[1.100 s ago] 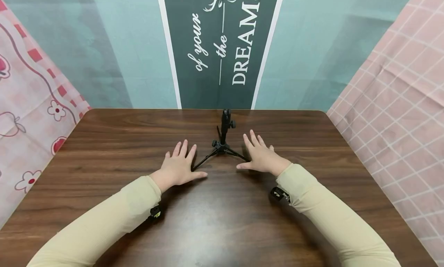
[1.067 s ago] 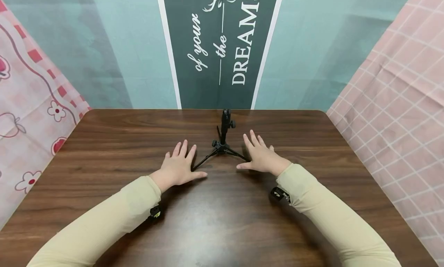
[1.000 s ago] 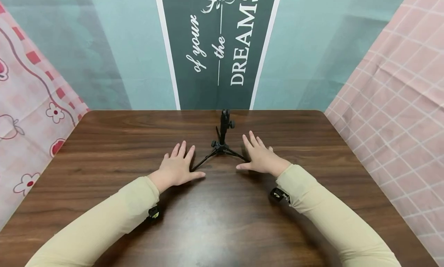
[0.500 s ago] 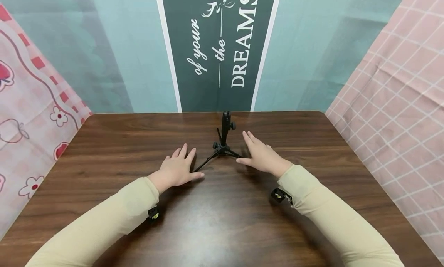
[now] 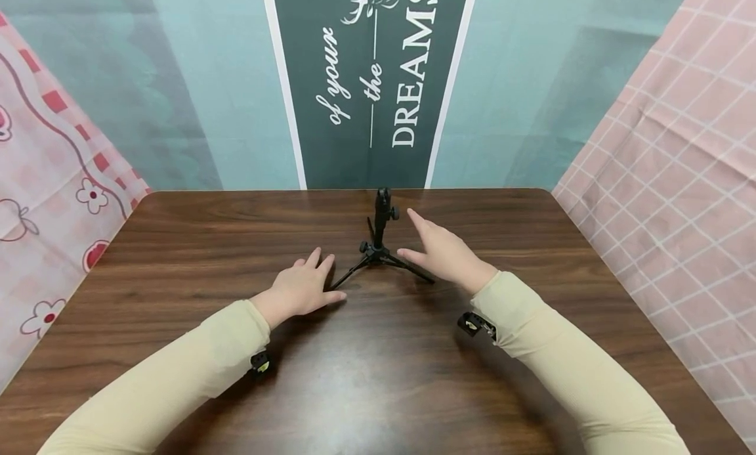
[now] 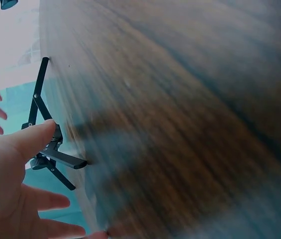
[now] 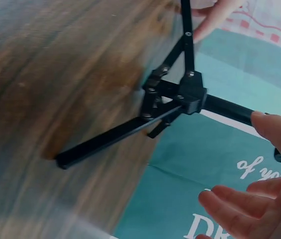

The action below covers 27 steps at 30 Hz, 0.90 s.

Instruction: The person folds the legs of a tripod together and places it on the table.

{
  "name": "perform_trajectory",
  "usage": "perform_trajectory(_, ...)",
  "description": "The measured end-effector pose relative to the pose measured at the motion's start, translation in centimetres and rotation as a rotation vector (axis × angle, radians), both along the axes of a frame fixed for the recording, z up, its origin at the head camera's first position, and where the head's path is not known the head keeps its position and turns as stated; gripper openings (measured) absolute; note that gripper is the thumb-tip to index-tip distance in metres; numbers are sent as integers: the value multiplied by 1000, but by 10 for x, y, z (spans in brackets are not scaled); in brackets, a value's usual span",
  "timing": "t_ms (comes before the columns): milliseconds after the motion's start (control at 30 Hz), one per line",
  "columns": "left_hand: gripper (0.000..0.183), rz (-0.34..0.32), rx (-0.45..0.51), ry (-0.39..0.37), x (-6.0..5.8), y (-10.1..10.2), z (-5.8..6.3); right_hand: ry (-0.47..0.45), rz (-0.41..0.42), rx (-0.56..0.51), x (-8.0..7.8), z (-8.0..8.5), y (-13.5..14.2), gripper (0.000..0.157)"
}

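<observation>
With the black tripod stand (image 5: 377, 253) standing upright between the two hands, just beyond both thumbs, the step in hand looks to be taking hold of it; that judgement rests on how the right hand (image 5: 445, 251) points at it. A good grip would probably go round the column (image 5: 380, 225), below the upper knob (image 5: 394, 213), bringing thumb and fingers in from both sides so the splayed legs are not nudged — and a light touch should do, as the stand looks slim. The right hand is raised over the right front leg (image 5: 416, 272), thumb well apart from its nearly straight fingers, holding nothing; the head view shows a gap to the column. The left hand (image 5: 298, 289) is spread fairly wide just beside the left front leg (image 5: 350, 273), likewise holding nothing — whether it touches that leg, I cannot tell.
</observation>
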<state>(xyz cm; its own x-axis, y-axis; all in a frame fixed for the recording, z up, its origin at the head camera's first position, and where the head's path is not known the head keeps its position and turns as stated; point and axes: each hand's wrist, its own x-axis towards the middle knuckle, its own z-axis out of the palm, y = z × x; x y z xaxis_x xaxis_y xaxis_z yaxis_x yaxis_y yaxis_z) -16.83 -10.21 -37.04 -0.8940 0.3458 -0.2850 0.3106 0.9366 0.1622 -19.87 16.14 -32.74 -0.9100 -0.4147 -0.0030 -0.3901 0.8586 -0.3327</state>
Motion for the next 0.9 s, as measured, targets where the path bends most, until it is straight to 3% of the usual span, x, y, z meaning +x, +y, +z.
perform_trajectory(300, 77, -25, 22, -3, 2, 3, 7, 100, 8, -57, 2, 27, -11, 80)
perform_trajectory(667, 73, -31, 41, -7, 8, 5, 4, 142, 0, -107, 5, 43, -17, 81)
perform_trajectory(900, 65, -35, 154, -8, 4, 4, 3, 232, 3, -147, 3, 63, -29, 74)
